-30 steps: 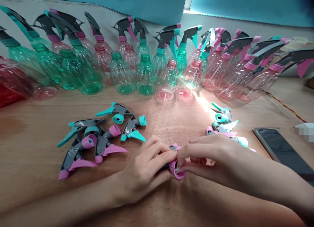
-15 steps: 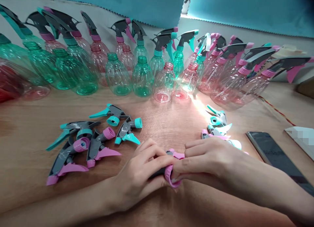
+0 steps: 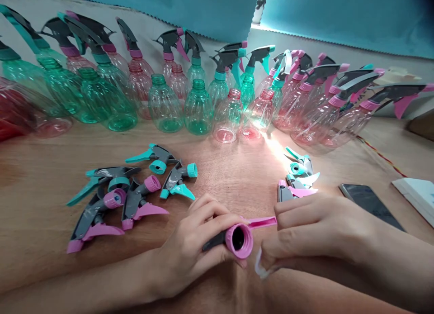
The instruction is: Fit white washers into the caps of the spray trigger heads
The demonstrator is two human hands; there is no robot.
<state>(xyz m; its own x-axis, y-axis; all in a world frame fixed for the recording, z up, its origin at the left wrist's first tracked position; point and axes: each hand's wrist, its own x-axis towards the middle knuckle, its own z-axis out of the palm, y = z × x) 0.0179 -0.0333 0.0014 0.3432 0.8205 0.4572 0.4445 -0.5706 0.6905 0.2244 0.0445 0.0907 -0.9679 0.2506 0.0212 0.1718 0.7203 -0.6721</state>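
Note:
My left hand (image 3: pixel 203 237) is closed round a grey and pink trigger spray head (image 3: pixel 239 240). Its pink collar faces me, showing a dark hollow inside, and the pink trigger points right. Just right of the collar, my right hand (image 3: pixel 305 237) is closed with a small whitish, see-through piece (image 3: pixel 260 265) at its fingertips; its exact kind is blurred. Several loose spray heads with pink collars (image 3: pixel 152 183) or teal collars (image 3: pixel 191 170) lie to the left. More loose spray heads (image 3: pixel 298 168) lie beyond my right hand, partly covered by it.
Uncapped green bottles (image 3: pixel 198 110) and pink bottles (image 3: pixel 228 119) stand along the back, among bottles fitted with spray heads (image 3: pixel 227 60). A phone (image 3: pixel 371 205) and a white box-like object (image 3: pixel 415 198) lie at the right. A twisted cord (image 3: pixel 383 155) runs behind them.
My right hand has drawn away from the pink collar to the right, bringing the whitish piece with it. The collar's opening now shows. My left hand keeps its hold on the spray head.

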